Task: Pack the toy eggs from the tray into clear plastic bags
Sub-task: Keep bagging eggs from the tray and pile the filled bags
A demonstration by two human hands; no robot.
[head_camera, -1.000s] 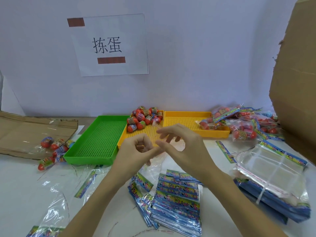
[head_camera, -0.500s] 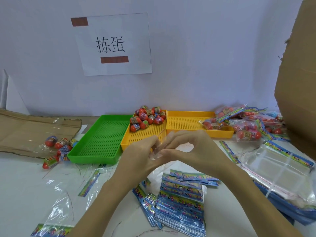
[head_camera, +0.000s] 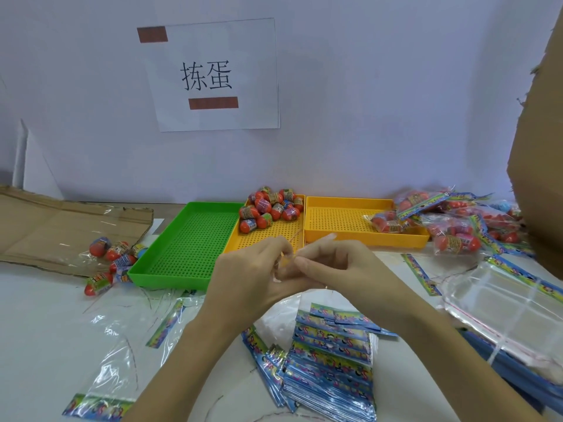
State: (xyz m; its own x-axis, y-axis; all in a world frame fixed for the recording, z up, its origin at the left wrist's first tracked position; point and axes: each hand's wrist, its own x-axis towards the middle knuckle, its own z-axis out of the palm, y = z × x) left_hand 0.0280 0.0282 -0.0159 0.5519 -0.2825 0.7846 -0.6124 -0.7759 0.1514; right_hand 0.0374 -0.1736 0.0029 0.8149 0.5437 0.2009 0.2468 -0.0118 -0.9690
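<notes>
Head view, centre of frame: left hand and right hand met fingertip to fingertip above the near end of the middle yellow tray, both grips pinched on a thin clear plastic bag, almost invisible against the tray; mouth of the bag not discernible as open or closed. Toy eggs heaped at the 12 o'clock end of that tray, well apart from the hands. Green tray at 10 o'clock, touching the yellow one; second yellow tray at 1 o'clock, a filled bag resting inside it. Further filled bags piled at 2 o'clock; stray eggs on the table at 9 o'clock; stack of printed header cards at 6 o'clock; flat empty bags at 4 o'clock.

Likely risks: film slipping from either pinch through slick surfaces; layers clinging and refusing to part; mouth tearing if pulled too hard; eggs rolling off the heap once reached for, given round shapes loosely stacked.
</notes>
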